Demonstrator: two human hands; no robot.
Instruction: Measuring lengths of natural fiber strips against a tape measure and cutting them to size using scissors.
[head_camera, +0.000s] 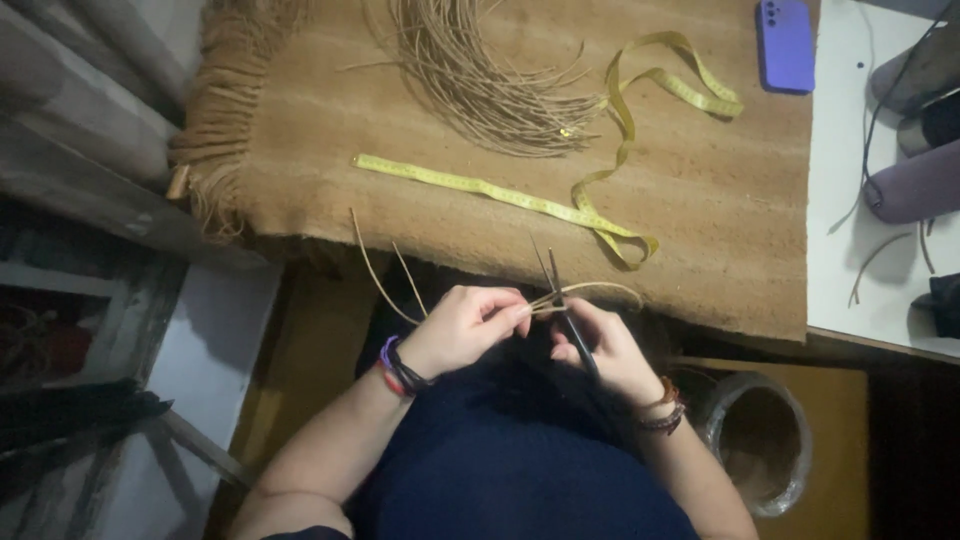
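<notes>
My left hand (468, 326) pinches thin tan fibre strands (590, 288) over my lap, just below the table's front edge. My right hand (605, 345) grips black scissors (560, 285), whose blades point up and stand slightly apart at the strands. Loose strand ends (380, 270) curve up and to the left from my left hand. A bundle of the same tan strands (480, 80) lies fanned out on the brown woven mat (720, 220). A yellow measuring tape (560, 205) snakes across the mat.
A purple phone (785, 45) lies at the mat's far right corner. A white surface (850, 200) with dark cords and rolled items sits to the right. A plastic-lined bin (760, 440) stands by my right elbow. Fringe (210, 130) hangs off the mat's left side.
</notes>
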